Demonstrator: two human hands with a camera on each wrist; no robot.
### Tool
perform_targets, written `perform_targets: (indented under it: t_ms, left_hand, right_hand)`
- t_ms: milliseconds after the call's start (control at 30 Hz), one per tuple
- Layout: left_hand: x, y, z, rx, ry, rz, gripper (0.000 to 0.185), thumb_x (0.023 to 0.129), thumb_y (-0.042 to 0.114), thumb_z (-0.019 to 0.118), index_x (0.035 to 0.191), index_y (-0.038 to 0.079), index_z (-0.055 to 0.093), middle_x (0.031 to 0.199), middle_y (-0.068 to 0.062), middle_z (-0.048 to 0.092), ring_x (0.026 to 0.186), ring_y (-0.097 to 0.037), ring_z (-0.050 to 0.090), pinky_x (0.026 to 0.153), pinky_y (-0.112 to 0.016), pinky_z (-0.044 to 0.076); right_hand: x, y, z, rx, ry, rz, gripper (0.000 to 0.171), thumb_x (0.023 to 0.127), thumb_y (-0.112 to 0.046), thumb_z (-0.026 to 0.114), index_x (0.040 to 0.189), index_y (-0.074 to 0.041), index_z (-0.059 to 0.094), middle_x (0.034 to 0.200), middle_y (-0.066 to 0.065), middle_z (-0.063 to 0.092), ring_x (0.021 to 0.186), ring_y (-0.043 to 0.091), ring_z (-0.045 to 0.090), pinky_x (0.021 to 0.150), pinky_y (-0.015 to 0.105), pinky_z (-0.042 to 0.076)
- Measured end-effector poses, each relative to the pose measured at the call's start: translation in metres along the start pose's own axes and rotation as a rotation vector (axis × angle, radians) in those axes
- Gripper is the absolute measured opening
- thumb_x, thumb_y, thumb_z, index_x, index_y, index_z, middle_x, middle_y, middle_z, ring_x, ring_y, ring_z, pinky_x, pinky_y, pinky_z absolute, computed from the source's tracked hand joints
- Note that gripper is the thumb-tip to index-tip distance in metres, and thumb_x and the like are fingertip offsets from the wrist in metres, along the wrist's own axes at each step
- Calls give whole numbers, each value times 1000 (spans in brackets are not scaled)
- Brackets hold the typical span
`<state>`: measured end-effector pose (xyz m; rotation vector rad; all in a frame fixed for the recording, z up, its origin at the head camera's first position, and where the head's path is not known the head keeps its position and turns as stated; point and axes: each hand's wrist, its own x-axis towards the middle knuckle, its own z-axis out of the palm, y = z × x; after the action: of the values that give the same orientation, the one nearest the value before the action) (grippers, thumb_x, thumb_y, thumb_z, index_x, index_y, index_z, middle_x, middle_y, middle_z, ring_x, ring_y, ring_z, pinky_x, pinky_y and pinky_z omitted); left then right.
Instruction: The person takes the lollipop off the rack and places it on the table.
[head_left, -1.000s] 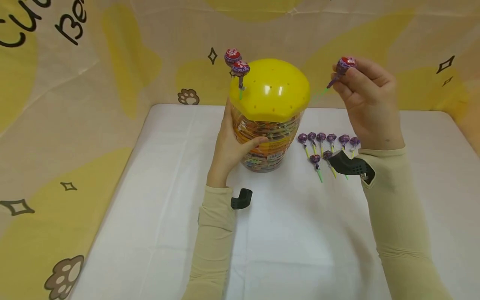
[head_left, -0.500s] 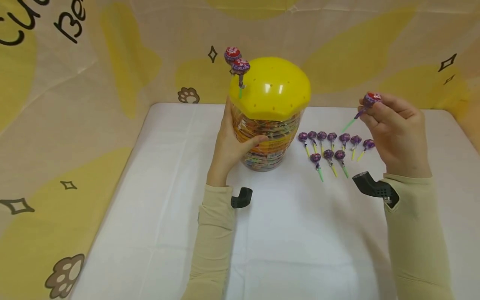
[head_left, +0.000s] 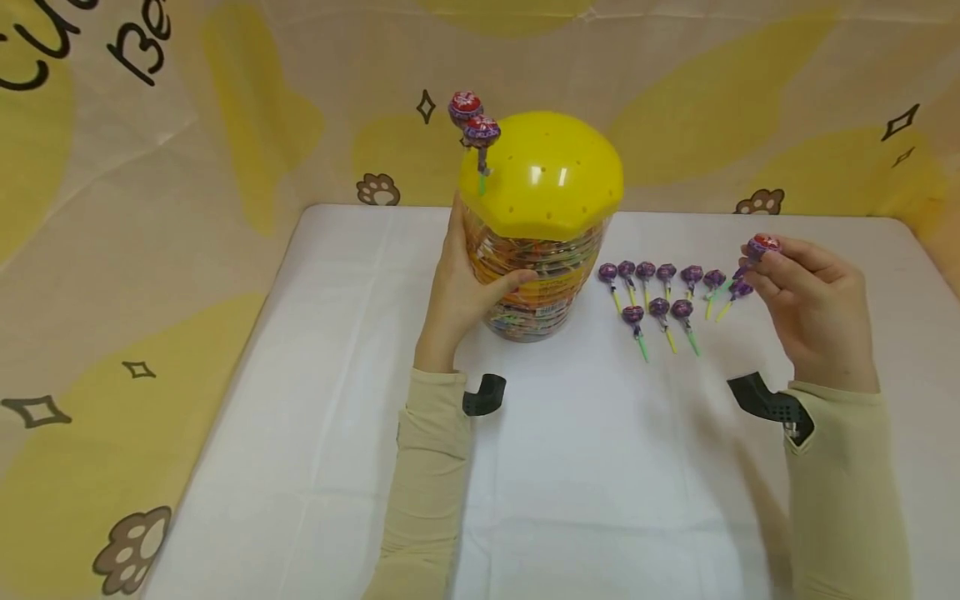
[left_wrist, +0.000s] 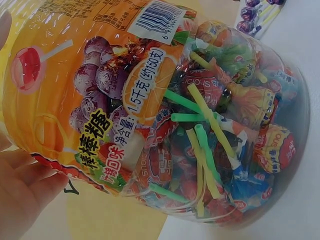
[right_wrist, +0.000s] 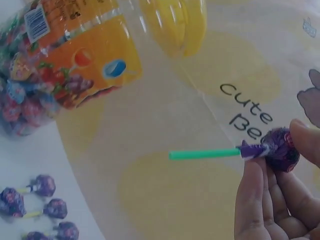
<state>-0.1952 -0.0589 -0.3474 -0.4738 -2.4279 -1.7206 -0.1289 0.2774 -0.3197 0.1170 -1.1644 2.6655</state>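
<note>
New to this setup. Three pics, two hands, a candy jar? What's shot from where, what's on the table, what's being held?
No machine here: a person works with bare hands and wears three cameras. The wide picture comes from a camera on the head, looking down at a white table. The other two come from cameras on the wrists, the black parts by the sleeves.

The left hand grips the side of a clear candy jar with a yellow lid. The left wrist view shows the jar up close, packed with wrapped lollipops. Two lollipops stand in holes in the lid.

The right hand pinches one purple lollipop by its head; the right wrist view shows it with its green stick pointing away. Beside the jar, more purple lollipops lie in two rows on the table.
</note>
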Motion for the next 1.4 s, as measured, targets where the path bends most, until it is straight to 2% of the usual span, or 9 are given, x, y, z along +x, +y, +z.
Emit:
perform_targets:
  t_ms: [200,367,500,567,700,800,900,1133,1400]
  left_hand:
    - [0,0,0,-15,0,13,115,75,34,80,151,32,-6,156,8,12,139,-10,21,114,-39,22]
    - [0,0,0,-14,0,16,114,75,34,79,151,33,-6,156,9,11,139,-9,21,114,-38,22]
    - [-1,0,-1,-8,-2,2,114,75,36,79,151,33,-6,156,9,11,139,-9,20,114,-38,21]
    - [-1,0,-1,-10,0,0,114,75,35,79,151,34,-6,156,9,11,139,-9,20,114,-38,21]
    - [-1,0,-1,-17,2,3,115,75,34,80,151,33,-6,156,9,13,139,-9,22,114,-38,23]
    - [0,-1,0,-19,1,4,114,75,33,80,151,33,-5,155,8,14,138,-9,23,114,-38,23]
    - [0,-1,0,-13,0,0,114,75,33,80,151,33,-5,155,8,14,138,-10,23,114,-37,24]
    - [0,-1,0,-14,1,9,114,75,33,80,151,32,-6,156,7,14,139,-10,22,114,-38,23]
    - [0,0,0,-7,1,2,114,75,35,79,151,34,-6,155,5,16,138,-11,24,113,-38,25]
  right_hand:
    - [-4,6,-14,-97,137,-42,18,83,20,56,100,20,62,93,22,67,79,29,67,75,32,56]
    - [1,11,-30,-212,176,-12,16,83,17,60,98,16,66,90,17,69,76,24,67,72,28,57]
    - [4,16,-50,-528,209,115,11,85,3,67,94,1,73,85,3,71,74,13,67,77,18,53]
    - [4,18,-59,-706,220,188,10,84,-7,71,93,-8,75,85,-5,70,77,8,65,91,18,45]
    - [6,23,-73,-919,222,258,9,81,-18,75,90,-19,75,84,-14,67,81,4,60,87,17,40]
    - [6,27,-81,-952,204,273,7,81,-17,76,88,-20,75,81,-15,67,81,4,58,73,13,43]
    - [7,29,-86,-979,196,287,6,82,-18,75,85,-23,75,79,-16,67,78,4,58,69,11,44]
    - [10,35,-90,-909,231,281,6,81,-13,76,82,-19,74,78,-11,67,72,5,59,62,11,50]
    - [11,40,-93,-1043,236,302,4,82,-20,75,82,-24,73,74,-17,66,69,2,60,59,12,48]
